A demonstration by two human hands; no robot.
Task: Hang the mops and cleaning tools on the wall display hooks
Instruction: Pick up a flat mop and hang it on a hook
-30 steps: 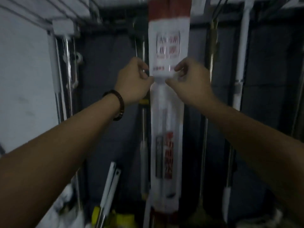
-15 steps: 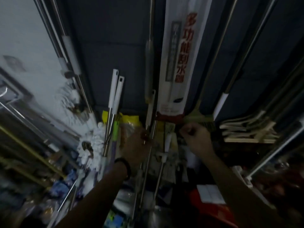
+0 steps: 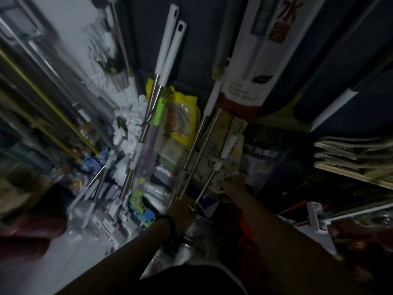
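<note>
Dim, bluish light – heavy motion blur at the left edge, wide-angle bending, deep shadow lower right.

Red "水器" on white pkg [image 3: 253, 67]

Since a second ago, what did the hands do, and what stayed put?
The left hand and right hand let go of the long white packaged tool and dropped to the silver metal poles below it; any grip there is unclear. The tool stayed hanging.

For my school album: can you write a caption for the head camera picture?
Dim corner: left hand and right hand reach low among steel mop poles near a tall packaged tool.
</note>
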